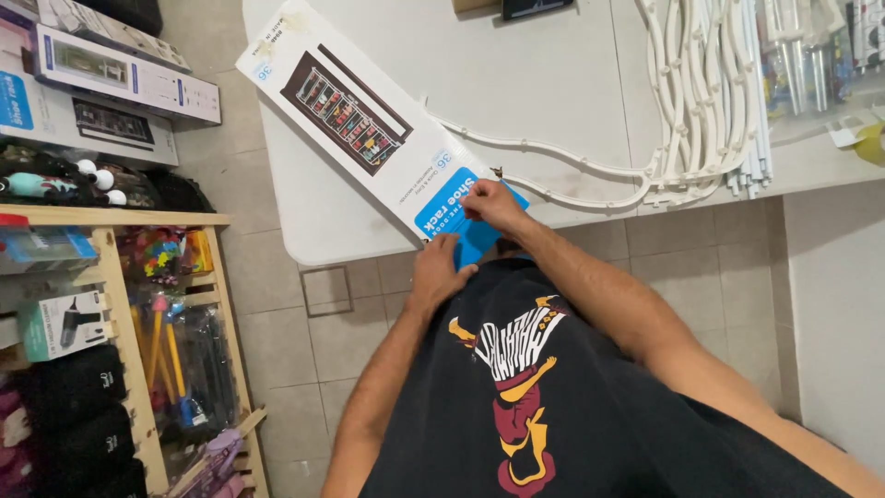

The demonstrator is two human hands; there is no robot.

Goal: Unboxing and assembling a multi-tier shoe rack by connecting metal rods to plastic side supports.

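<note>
Carton (369, 120), long & flat, white w/ a blue end and a photo of a loaded rack printed on it, lies diagonally on the white worktop (553, 83), from upper left of frame down to centre, blue end overhanging the near edge. Right hand (493, 205) pinches that blue end, grip closed on the flap. Left hand (436, 269) is just below, fingers curled under the same end, touching it. White plastic rails (701, 101) are piled at upper right on the worktop. Wooden shelf (120, 277) w/ packaged goods stands at lower left. More boxes (120, 78) at upper left.
</note>
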